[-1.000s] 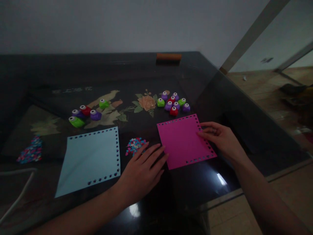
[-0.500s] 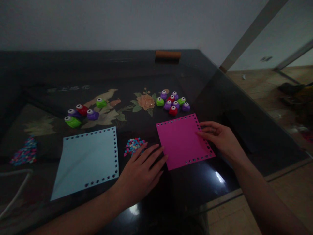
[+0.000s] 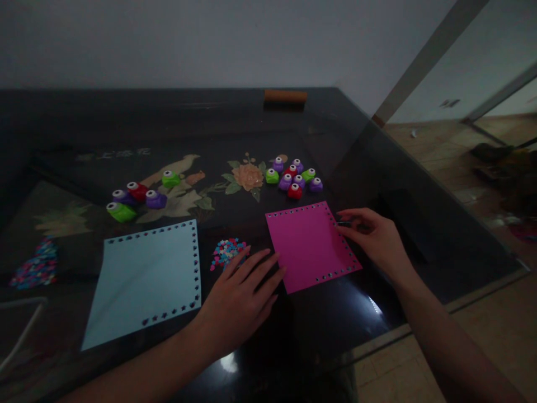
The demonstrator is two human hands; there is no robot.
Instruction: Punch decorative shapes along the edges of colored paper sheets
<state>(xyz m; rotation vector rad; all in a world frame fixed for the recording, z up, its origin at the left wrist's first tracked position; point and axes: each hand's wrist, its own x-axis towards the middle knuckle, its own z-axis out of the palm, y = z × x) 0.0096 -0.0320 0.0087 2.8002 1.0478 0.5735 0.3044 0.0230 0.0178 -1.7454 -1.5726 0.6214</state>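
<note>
A pink square of paper (image 3: pixel 308 246) with small holes punched along its top, right and part of its bottom edge lies on the dark glossy table. My left hand (image 3: pixel 243 299) is open and flat, its fingertips at the paper's left edge. At the right edge is my right hand (image 3: pixel 373 238), thumb and fingers slightly apart, the thumb tip close to the row of holes. Beside my left fingers sits a pile of tiny coloured paper stars and shapes (image 3: pixel 229 250). A light blue sheet (image 3: pixel 145 280) with star-shaped holes lies left of my left hand.
Several small craft punches in green, red and purple (image 3: pixel 294 192) stand beyond the pink paper. Another group of punches (image 3: pixel 137 191) stands behind the blue sheet. More paper bits (image 3: pixel 37 266) lie far left. A brown cylinder (image 3: pixel 285 97) rests at the table's back edge.
My right thumb, which lay over the pink paper's right edge, has drawn back to that edge. My left hand stays almost in place. The whole view has shifted slightly.
</note>
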